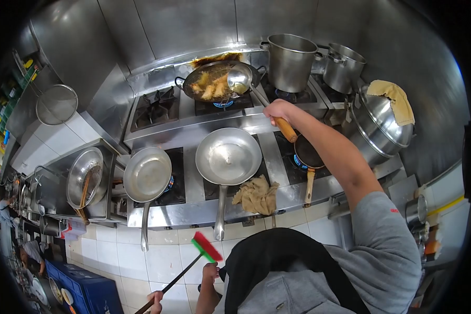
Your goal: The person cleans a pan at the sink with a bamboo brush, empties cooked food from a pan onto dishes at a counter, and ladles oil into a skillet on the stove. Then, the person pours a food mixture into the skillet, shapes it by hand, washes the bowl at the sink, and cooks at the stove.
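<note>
Cool, fairly even light fills this kitchen, running in soft streaks down the steel wall [193,31] and glinting hard off the domed lid [369,119] and the ladle's bowl [239,77], with a little blue glow from the burner flames [223,103]. The stove [186,125] looks crisp enough to me, but straight edges bow toward a black, rounded border, and the far left shrinks into squeezed, soft detail.
</note>
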A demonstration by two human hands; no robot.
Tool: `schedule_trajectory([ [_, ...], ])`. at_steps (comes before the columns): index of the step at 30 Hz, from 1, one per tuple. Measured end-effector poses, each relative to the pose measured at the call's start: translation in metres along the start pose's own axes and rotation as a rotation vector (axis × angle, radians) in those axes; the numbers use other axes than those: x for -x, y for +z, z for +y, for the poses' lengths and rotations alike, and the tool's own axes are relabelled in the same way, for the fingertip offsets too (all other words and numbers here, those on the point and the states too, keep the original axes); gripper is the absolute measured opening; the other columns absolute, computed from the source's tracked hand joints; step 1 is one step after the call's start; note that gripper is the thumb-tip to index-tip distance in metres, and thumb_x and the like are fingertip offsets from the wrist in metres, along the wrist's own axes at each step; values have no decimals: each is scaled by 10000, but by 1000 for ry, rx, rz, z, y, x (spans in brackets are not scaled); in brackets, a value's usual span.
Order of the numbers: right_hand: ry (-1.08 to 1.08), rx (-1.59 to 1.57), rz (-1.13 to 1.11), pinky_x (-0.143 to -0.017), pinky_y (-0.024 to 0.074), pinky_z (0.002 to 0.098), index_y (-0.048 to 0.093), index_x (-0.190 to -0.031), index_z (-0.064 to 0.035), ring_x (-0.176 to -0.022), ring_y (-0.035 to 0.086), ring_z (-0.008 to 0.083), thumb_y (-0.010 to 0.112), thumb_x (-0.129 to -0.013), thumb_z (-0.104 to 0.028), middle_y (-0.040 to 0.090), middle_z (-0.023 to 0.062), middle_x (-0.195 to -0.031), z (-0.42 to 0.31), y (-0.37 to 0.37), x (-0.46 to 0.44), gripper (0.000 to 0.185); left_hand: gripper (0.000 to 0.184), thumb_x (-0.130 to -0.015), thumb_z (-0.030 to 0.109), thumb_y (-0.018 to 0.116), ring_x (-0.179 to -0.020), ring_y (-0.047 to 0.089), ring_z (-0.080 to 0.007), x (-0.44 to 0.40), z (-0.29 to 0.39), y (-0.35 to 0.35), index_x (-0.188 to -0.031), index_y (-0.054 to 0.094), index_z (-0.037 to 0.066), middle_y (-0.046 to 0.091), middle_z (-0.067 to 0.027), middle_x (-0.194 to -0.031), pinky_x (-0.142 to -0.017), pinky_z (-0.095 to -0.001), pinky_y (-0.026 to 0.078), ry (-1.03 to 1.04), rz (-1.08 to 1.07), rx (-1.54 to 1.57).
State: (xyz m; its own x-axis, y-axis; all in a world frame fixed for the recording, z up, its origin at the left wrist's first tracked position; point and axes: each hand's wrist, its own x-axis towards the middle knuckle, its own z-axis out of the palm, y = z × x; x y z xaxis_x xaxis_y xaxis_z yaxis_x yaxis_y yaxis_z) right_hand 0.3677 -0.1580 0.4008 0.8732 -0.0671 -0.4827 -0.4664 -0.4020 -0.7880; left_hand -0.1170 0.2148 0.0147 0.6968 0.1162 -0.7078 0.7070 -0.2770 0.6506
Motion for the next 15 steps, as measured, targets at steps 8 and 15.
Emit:
schedule_trajectory([
  [8, -25, -405, -175, -389, 405, 288, 478, -690, -44, -440, 485, 146, 578, -770, 12, 455, 52, -583, -6, -13, -2, 140, 216, -910, 246, 543, -641, 615, -233, -27, -43, 1, -912, 591, 35, 621, -91, -773, -617, -413, 546, -411, -11, 302],
  [15, 28, -559, -251, -387, 412, 204, 468, -742, -63, -419, 460, 94, 549, -787, 13, 481, 11, -595, -20, -30, 19, 120, 256, -905, 276, 570, -694, 638, -241, 0, -18, -34, -959, 601, 28, 642, -100, -825, -638, -405, 559, -188, -67, -228],
])
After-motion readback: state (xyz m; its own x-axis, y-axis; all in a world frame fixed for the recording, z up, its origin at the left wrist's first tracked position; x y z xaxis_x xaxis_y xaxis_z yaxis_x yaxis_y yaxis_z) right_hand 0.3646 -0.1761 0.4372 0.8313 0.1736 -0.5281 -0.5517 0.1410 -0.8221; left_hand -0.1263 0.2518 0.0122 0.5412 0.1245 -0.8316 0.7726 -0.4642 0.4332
